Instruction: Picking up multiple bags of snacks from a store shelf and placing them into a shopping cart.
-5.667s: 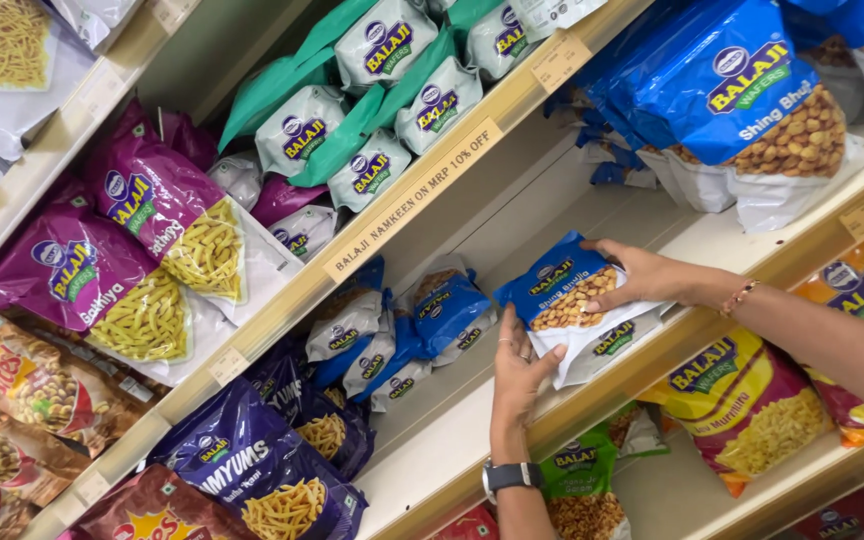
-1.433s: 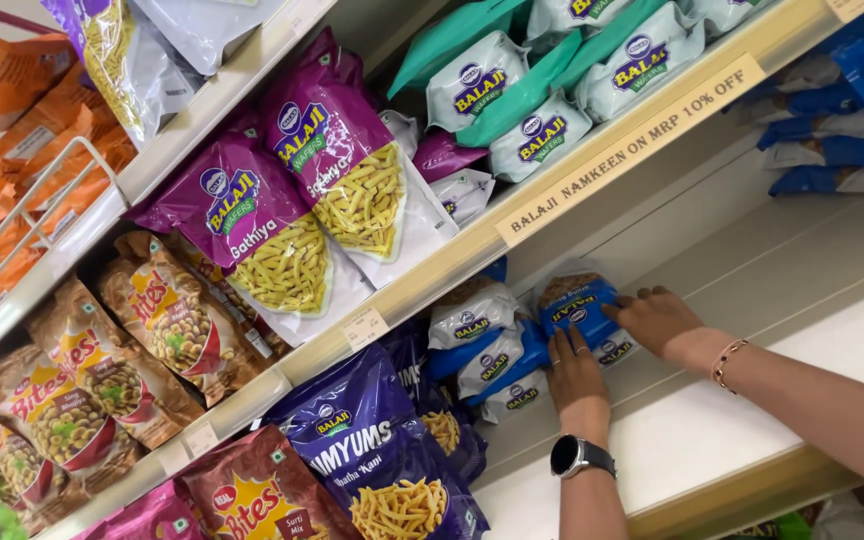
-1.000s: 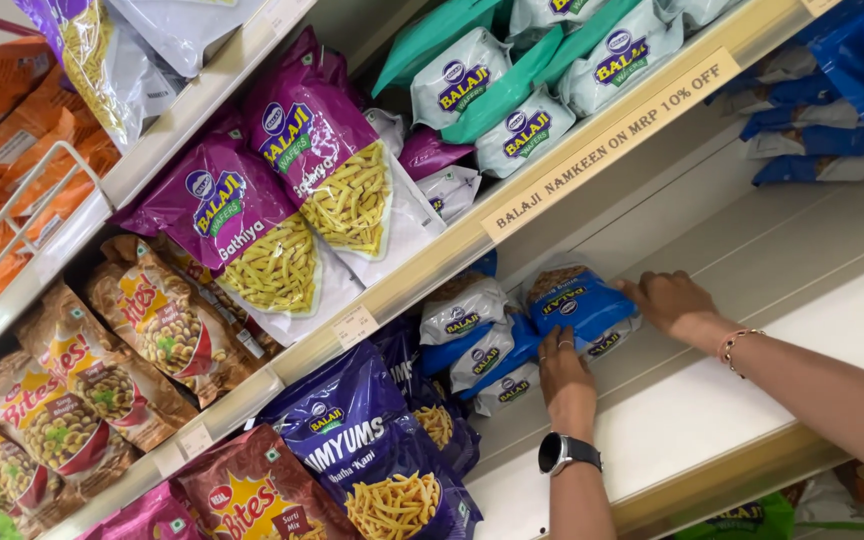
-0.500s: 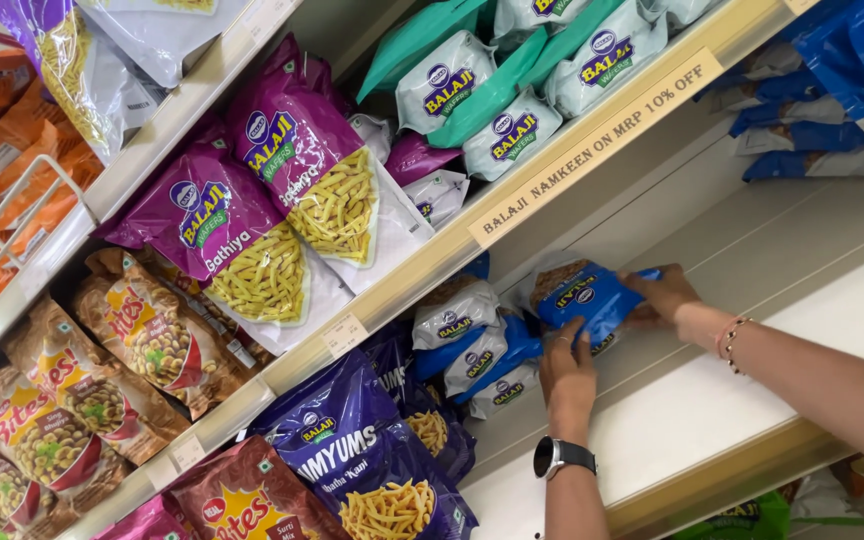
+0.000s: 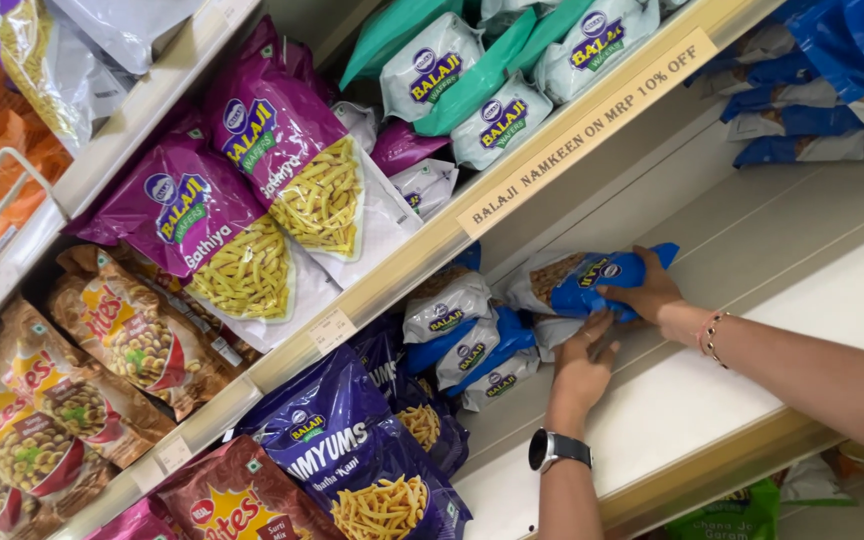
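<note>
the right hand [image 5: 644,292] grips a blue and white snack packet [image 5: 584,284], its fingers clamped over the packet's right end, thumb below. the packet lies tilted on the cream shelf [image 5: 752,370], its window of brown snacks turned toward the back wall. the left hand [image 5: 582,362] sits just below the packet, fingers together and pressed up against its lower edge; a black wristwatch [image 5: 558,449] is on that wrist, and a thin bracelet [image 5: 714,334] is on the right wrist. just left of the packet, a small stack of similar blue and white packets [image 5: 467,345] leans on the same shelf, touching or nearly touching it. further left of the packet, dark purple bags [image 5: 357,450] of yellow sticks stand in a row. above the packet runs a shelf edge with a long printed label strip [image 5: 584,130], and over that sit green and white packets [image 5: 492,70]. up and left of the packet hang magenta bags [image 5: 252,190] of yellow sticks.
</note>
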